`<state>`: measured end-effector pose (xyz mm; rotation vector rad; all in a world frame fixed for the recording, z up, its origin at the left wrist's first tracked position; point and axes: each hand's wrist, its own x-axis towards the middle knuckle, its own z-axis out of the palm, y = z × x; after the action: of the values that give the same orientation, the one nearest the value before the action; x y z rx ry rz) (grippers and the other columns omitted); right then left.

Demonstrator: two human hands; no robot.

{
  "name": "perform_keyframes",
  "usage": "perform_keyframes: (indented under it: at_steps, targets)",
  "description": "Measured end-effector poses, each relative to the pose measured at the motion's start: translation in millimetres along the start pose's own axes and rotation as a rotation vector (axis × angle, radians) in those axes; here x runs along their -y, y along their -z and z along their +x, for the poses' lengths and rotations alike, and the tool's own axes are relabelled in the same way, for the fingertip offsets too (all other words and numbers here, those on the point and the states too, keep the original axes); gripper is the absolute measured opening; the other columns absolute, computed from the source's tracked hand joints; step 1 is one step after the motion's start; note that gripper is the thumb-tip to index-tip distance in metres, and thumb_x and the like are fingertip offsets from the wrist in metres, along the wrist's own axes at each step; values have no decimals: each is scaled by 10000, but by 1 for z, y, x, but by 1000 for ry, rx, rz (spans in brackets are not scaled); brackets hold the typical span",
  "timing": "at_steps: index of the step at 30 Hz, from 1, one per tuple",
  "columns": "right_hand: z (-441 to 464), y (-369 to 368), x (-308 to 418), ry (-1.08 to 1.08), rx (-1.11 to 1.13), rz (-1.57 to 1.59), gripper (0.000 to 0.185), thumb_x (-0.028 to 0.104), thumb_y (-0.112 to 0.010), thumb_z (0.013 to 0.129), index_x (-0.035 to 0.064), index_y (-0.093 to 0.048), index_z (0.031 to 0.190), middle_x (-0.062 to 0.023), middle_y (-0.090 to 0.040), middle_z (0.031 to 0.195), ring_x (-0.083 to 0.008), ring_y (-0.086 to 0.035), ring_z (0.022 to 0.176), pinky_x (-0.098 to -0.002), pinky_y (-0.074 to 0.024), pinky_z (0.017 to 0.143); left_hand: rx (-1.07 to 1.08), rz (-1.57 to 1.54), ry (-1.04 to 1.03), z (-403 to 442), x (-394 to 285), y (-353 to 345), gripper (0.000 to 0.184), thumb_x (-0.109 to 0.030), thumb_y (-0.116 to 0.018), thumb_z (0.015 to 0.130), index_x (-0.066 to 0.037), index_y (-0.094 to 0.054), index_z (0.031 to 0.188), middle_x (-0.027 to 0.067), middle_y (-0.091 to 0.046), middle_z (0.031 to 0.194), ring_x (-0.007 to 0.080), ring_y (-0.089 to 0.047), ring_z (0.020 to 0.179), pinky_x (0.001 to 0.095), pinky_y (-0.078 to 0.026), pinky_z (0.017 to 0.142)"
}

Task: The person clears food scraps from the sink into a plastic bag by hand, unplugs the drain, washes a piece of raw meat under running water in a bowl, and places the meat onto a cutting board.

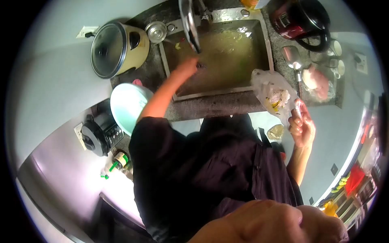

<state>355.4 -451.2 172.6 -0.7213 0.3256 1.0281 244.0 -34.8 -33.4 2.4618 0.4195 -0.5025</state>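
My left hand (187,68) reaches over the sink (219,94), just below the metal faucet (189,24). It is blurred and its fingers do not show, so I cannot tell whether it holds anything. Cloudy greenish-brown water (227,60) fills the basin, with small bits floating near the left side. At the right, my right hand (302,126) is closed on the edge of a clear plastic bag (265,83). Whitish and yellow scraps (278,98) lie inside this bag, which hangs over the sink's front right corner.
Left of the sink stand a cream rice cooker (137,56) and a pale green basin (125,106). On the right are a dark red kettle (298,20), a metal spatula (291,56), bagged pink meat (317,83) and white cups (338,67). A black appliance (99,135) stands lower left.
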Motion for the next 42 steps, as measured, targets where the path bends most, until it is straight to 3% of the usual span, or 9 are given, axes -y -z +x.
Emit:
perform_keyframes:
  at_steps: [6,10,15,16,22,29,32,34,42]
  targets:
    - [1,0,0,14,-31,15,504,137,-596,806,38,-385,1252,-32,-371,678,-61,-297,495,-144,-233,372,-566,-278,97,44,81,126,398,-131,-663,673,28,-562,1024,120,-611,708,185,-584,568,317,-458,537]
    - [-4,-3,2,33,9,84,567,103,-577,804,80,-326,1312,-43,-369,699,-74,-316,518,-147,-265,393,-768,-992,264,73,78,156,494,-137,-625,827,48,-357,1198,116,-601,863,149,-586,667,267,-474,590]
    - [-1,-30,16,70,114,125,676,86,-589,784,91,-253,1371,-63,-381,752,-84,-331,535,-140,-279,407,-378,-1364,106,79,88,-9,237,-198,-493,910,-39,-504,1085,50,-578,866,169,-570,787,277,-464,667]
    - [-2,-38,16,77,109,129,676,86,-589,784,91,-253,1371,-63,-381,752,-84,-331,535,-140,-279,407,-216,-810,153,66,64,-37,263,-234,-529,887,-43,-529,1068,87,-575,918,189,-568,882,314,-467,740]
    - [-9,-34,9,92,13,79,743,67,-643,730,113,-262,1366,-82,-408,741,-96,-351,507,-158,-272,370,-301,34,192,122,53,-167,435,-362,-575,816,-34,-560,1100,193,-570,1102,388,-517,1030,464,-415,874]
    - [-3,-5,4,116,-50,138,746,96,-636,740,108,-242,1374,-77,-411,717,-94,-350,496,-173,-286,372,-275,326,78,163,23,-209,467,-394,-427,892,-29,-553,1155,253,-542,1145,389,-514,1055,489,-387,921]
    - [-2,-1,11,142,9,201,786,27,-593,751,119,-167,1406,-86,-439,747,-101,-421,535,-170,-355,391,73,197,113,166,30,-228,401,-287,-396,912,-38,-526,1198,243,-511,1209,401,-495,1094,480,-359,961]
    - [-2,5,15,155,14,194,780,22,-587,758,110,-155,1402,-88,-440,750,-105,-430,539,-177,-375,372,-388,925,-449,173,85,-300,474,-248,-552,816,-43,-484,1238,246,-445,1276,416,-365,1223,564,-272,998]
    - [0,20,22,153,50,237,778,11,-577,761,121,-149,1401,-101,-435,776,-124,-432,548,-204,-402,334,-299,711,-399,145,53,-276,481,-194,-546,818,-105,-455,1282,199,-366,1362,373,-345,1243,543,-260,1007]
